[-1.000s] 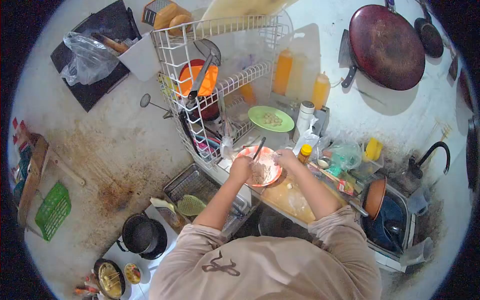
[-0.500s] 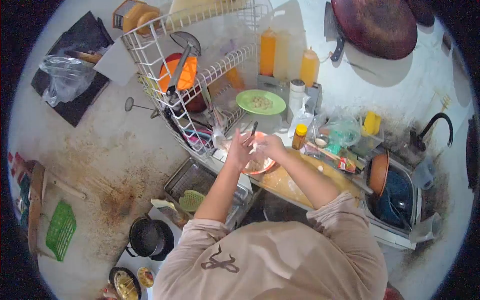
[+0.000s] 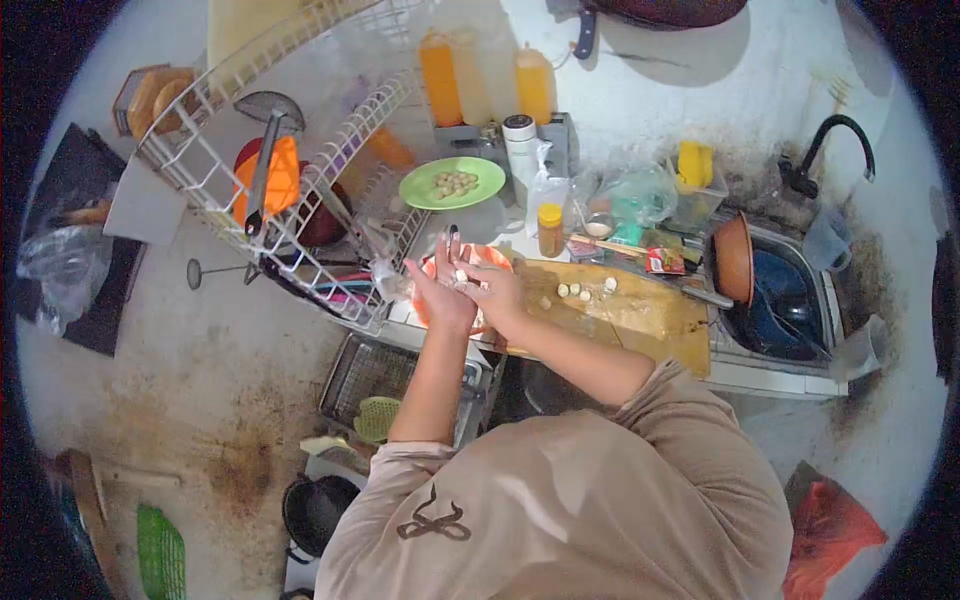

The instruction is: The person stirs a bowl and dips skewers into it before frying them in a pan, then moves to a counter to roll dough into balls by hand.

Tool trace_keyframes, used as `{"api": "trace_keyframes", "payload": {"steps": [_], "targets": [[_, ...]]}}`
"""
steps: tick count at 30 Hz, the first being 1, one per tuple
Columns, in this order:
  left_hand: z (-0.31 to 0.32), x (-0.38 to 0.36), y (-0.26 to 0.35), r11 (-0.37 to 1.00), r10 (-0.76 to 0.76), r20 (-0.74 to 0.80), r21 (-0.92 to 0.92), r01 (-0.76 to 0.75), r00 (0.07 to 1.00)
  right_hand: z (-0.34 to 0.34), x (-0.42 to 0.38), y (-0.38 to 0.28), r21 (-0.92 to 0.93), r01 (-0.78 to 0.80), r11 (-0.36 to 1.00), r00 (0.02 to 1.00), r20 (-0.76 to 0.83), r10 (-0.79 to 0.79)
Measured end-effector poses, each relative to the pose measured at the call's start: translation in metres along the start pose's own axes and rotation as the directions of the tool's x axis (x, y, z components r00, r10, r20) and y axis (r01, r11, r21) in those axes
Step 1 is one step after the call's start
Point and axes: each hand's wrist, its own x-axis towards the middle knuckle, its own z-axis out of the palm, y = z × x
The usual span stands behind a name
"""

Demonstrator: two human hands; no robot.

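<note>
My left hand (image 3: 447,302) is palm up with its fingers stretched out, over the orange-rimmed bowl (image 3: 497,258). My right hand (image 3: 498,295) reaches across it, fingers bent against the left palm. A small white piece of dough (image 3: 460,276) shows between the two hands, at the right fingertips. A dark handle (image 3: 453,236) sticks up behind the left fingers. The bowl's contents are mostly hidden by my hands. Several small pale dough pieces (image 3: 585,293) lie on the wooden board (image 3: 640,325) to the right. Rounded pale pieces (image 3: 456,184) rest on the green plate (image 3: 420,188) behind the bowl.
A white wire dish rack (image 3: 300,190) stands at the left. Behind the board are a yellow-capped jar (image 3: 550,232), a white flask (image 3: 521,160) and plastic bags (image 3: 640,195). A sink (image 3: 790,300) with a brown pot (image 3: 733,262) is at the right.
The camera view has shifted, so more of the board and its dough pieces show. My right hand has come in against my left palm; before, the hands were slightly apart over the bowl.
</note>
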Motion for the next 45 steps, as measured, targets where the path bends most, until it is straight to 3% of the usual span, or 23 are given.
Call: {"api": "trace_keyframes", "payload": {"steps": [4, 7, 10, 13, 15, 16, 17, 18, 19, 21, 22, 24, 27, 28, 31, 34, 37, 40, 42, 43, 44, 45], "targets": [[-0.003, 0.004, -0.014, 0.991, -0.004, 0.085, 0.133, -0.007, 0.996, -0.011, -0.001, -0.005, 0.082, -0.277, 0.957, 0.958, -0.055, 0.282], [0.009, 0.000, -0.023, 0.992, -0.064, 0.043, 0.109, 0.059, 0.997, -0.026, -0.006, -0.011, -0.172, -0.101, 0.980, 0.995, -0.010, 0.100], [0.016, -0.004, -0.031, 0.985, -0.168, -0.052, -0.038, 0.166, 0.985, -0.031, -0.013, -0.002, -0.486, 0.333, 0.808, 0.943, 0.173, -0.284], [0.017, -0.005, -0.044, 0.969, -0.238, -0.166, -0.112, 0.221, 0.957, -0.062, -0.020, -0.010, -0.335, 0.363, 0.870, 0.909, 0.331, -0.252], [0.003, -0.003, -0.050, 0.917, -0.369, -0.157, -0.220, 0.331, 0.916, -0.101, -0.024, -0.042, -0.035, 0.045, 0.998, 0.953, 0.300, -0.033], [0.000, -0.002, -0.049, 0.885, -0.431, -0.176, -0.275, 0.376, 0.885, -0.116, -0.029, -0.044, -0.091, -0.098, 0.991, 0.970, 0.215, 0.116], [-0.001, -0.002, -0.049, 0.847, -0.492, -0.190, -0.331, 0.416, 0.850, -0.132, -0.037, -0.043, -0.136, -0.241, 0.961, 0.959, 0.121, 0.258], [0.000, -0.011, -0.047, 0.852, -0.507, -0.123, -0.224, 0.474, 0.853, -0.150, -0.048, -0.025, -0.493, -0.146, 0.858, 0.966, 0.117, 0.232], [-0.007, -0.012, -0.051, 0.833, -0.516, -0.029, -0.249, 0.494, 0.856, -0.162, -0.063, 0.000, -0.778, -0.036, 0.628, 0.970, 0.123, 0.208], [-0.023, -0.013, -0.061, 0.790, -0.518, 0.158, -0.288, 0.541, 0.841, -0.170, -0.095, 0.029, -0.885, -0.113, 0.452, 0.957, 0.025, 0.289], [-0.018, -0.018, -0.063, 0.794, -0.517, 0.108, -0.309, 0.523, 0.849, -0.173, -0.105, 0.032, -0.923, -0.147, 0.355, 0.948, -0.030, 0.316], [0.001, -0.028, -0.066, 0.806, -0.509, 0.012, -0.346, 0.481, 0.861, -0.172, -0.112, 0.036, -0.938, -0.154, 0.309, 0.945, -0.048, 0.325], [0.068, -0.047, -0.051, 0.800, -0.557, -0.338, -0.465, 0.380, 0.759, -0.177, -0.111, 0.043, -0.944, -0.175, 0.279, 0.912, -0.048, 0.408], [0.070, -0.051, -0.050, 0.775, -0.577, -0.310, -0.498, 0.389, 0.755, -0.180, -0.110, 0.045, -0.944, -0.185, 0.275, 0.893, -0.044, 0.448], [-0.002, -0.033, -0.086, 0.718, -0.574, 0.054, -0.447, 0.534, 0.817, -0.196, -0.113, 0.044, -0.962, -0.118, 0.245, 0.924, -0.016, 0.382], [-0.015, -0.039, -0.094, 0.732, -0.502, 0.284, -0.363, 0.576, 0.817, -0.216, -0.095, 0.009, -0.987, -0.019, 0.158, 0.884, 0.057, 0.464], [-0.016, -0.042, -0.106, 0.743, -0.527, 0.063, -0.449, 0.495, 0.848, -0.236, -0.083, 0.033, -0.983, -0.148, 0.106, 0.893, -0.087, 0.441], [0.037, -0.064, -0.107, 0.808, -0.531, -0.180, -0.401, 0.432, 0.828, -0.226, -0.074, 0.034, -0.829, -0.088, 0.552, 0.985, 0.009, 0.170], [0.041, -0.069, -0.126, 0.820, -0.507, -0.055, -0.339, 0.461, 0.860, -0.190, -0.075, 0.020, -0.506, 0.068, 0.860, 0.997, 0.009, -0.074], [0.041, -0.074, -0.138, 0.826, -0.496, 0.007, -0.305, 0.474, 0.868, -0.170, -0.073, 0.006, -0.474, 0.037, 0.880, 0.998, 0.066, -0.007], [0.039, -0.078, -0.151, 0.810, -0.459, 0.226, -0.291, 0.509, 0.860, -0.160, -0.072, -0.007, -0.443, 0.000, 0.896, 0.991, 0.123, 0.060], [0.041, -0.078, -0.156, 0.822, -0.417, 0.225, -0.321, 0.471, 0.881, -0.162, -0.075, -0.013, -0.463, 0.053, 0.885, 0.985, 0.169, 0.029]]}}
